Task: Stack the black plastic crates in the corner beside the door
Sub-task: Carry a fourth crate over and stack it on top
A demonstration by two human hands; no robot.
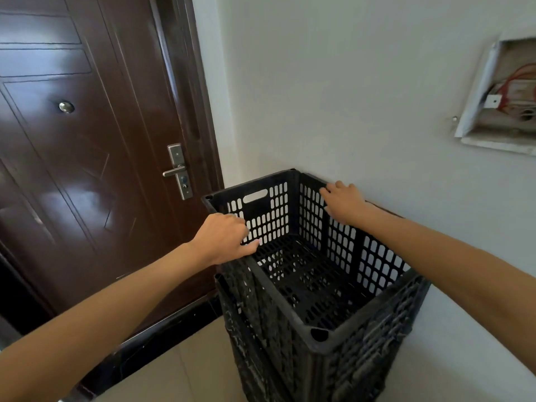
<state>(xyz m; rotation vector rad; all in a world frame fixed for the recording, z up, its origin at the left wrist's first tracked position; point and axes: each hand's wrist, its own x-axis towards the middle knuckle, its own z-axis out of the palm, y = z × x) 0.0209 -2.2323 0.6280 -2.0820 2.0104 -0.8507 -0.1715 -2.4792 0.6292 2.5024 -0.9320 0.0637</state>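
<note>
A black perforated plastic crate (293,311) sits on top of a stack of more black crates (261,367) in the corner, against the white wall and to the right of the door. The top crate is empty inside. My left hand (223,237) grips its left rim, thumb inside the crate. My right hand (345,203) lies over the far right rim by the wall, fingers curled over the edge. The lower crates are mostly hidden beneath the top one.
A dark brown door (87,158) with a metal handle (174,171) fills the left side. The white wall (362,97) holds an open recessed box with red wires (504,94) at the upper right. Beige floor tiles (185,369) and a black threshold lie below.
</note>
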